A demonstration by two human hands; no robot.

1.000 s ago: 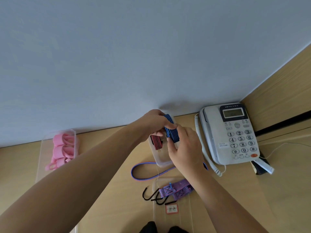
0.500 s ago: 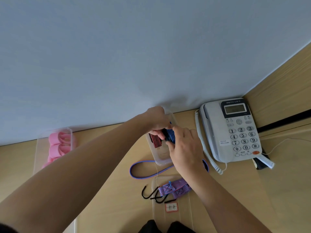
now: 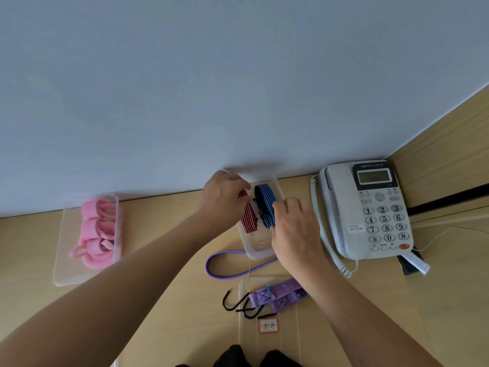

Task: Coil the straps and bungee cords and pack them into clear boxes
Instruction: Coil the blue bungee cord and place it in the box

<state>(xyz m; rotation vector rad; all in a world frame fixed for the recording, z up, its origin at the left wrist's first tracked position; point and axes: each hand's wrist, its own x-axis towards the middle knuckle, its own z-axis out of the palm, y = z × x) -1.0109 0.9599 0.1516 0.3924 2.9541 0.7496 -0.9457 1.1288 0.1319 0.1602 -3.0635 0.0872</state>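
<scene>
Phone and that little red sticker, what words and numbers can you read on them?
"1 2 3 4 5 6 7 8 9 * 0 #" on the phone keypad.
Too blurred: the brand line above the phone screen.
Too small: the white label left of the keypad.
Unreadable handwriting: the red-edged sticker.

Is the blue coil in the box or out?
In: the blue coil stands inside the clear box, next to the red coil. A loose loop trails outside.
</scene>
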